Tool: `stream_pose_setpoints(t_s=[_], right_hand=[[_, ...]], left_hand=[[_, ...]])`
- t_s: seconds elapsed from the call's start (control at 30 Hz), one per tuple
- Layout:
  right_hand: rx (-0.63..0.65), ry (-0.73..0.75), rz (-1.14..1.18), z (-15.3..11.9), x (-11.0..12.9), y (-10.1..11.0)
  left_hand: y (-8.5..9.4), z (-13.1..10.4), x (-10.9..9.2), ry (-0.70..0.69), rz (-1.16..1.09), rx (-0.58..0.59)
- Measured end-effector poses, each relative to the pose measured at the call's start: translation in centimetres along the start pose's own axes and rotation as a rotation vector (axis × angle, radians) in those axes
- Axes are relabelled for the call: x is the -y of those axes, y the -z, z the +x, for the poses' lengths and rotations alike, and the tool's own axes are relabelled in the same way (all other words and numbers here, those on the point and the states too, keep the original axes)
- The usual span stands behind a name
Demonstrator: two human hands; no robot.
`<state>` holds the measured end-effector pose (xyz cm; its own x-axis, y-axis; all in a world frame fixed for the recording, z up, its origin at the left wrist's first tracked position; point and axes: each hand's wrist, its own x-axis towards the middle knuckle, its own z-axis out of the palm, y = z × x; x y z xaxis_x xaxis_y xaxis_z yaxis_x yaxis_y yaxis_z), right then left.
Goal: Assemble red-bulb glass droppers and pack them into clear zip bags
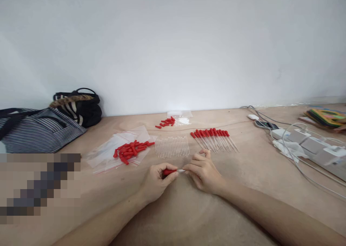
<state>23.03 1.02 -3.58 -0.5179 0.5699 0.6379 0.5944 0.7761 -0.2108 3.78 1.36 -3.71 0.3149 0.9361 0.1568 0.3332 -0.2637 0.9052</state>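
Between the thumb and fingers of my left hand (158,179) is a red rubber dropper bulb (169,171). My right hand (204,172) pinches a clear glass dropper tube (181,170), whose near end meets the mouth of the bulb; how far it goes in is hidden. Just beyond my hands lies a row of bare glass tubes (172,147). To its right, droppers with red bulbs (213,138) lie side by side. A heap of loose red bulbs (131,150) rests on clear zip bags (108,157) at the left.
Farther back, more red bulbs (168,121) lie beside a clear bag (183,118). A striped bag (43,129) and a black bag (90,111) stand at the left. Along the right are white chargers (315,145), cables, a phone-like device (266,125) and stacked colourful items (325,117).
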Motion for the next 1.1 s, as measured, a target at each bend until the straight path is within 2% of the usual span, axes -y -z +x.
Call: stream_pose_setpoints(t_s=[0.17, 0.23, 0.3, 0.33, 0.4, 0.47, 0.57, 0.7, 0.9, 1.0, 1.1], right_hand=[[0.044, 0.013, -0.056, 0.3, -0.1, 0.5], [0.026, -0.045, -0.106, 0.6, -0.9, 1.2], [-0.054, -0.221, -0.187, 0.9, -2.5, 2.2], [-0.116, -0.361, -0.243, 1.1, -3.5, 2.6], [-0.158, -0.658, -0.326, 1.4, -5.6, 3.4], [-0.083, -0.867, -0.366, 1.7, -7.4, 3.7], [0.040, -1.015, -0.414, 1.8, -8.9, 3.5], [0.078, -1.055, -0.458, 1.5, -9.6, 3.2], [0.037, -0.959, -0.466, 1.9, -8.9, 2.8], [0.135, -0.864, -0.399, 3.6, -7.1, 2.0], [0.318, -0.880, -0.327, 5.8, -5.4, 0.9]], left_hand=[[0.2, 0.3, -0.5, 0.025, 0.002, 0.055], [0.8, 0.5, -0.8, -0.010, 0.102, 0.049], [1.9, 0.8, -0.9, -0.096, 0.300, -0.022], [2.7, 1.0, -0.8, -0.149, 0.417, -0.073], [4.4, 1.5, -0.3, -0.255, 0.624, -0.190], [6.4, 2.0, 0.4, -0.310, 0.797, -0.279], [8.9, 2.5, 1.3, -0.226, 1.007, -0.353], [10.1, 2.9, 1.6, -0.113, 1.134, -0.379], [9.6, 3.4, 1.7, -0.039, 1.297, -0.361], [9.5, 3.8, 1.8, -0.054, 1.364, -0.344], [9.4, 4.0, 1.8, -0.079, 1.443, -0.299]])
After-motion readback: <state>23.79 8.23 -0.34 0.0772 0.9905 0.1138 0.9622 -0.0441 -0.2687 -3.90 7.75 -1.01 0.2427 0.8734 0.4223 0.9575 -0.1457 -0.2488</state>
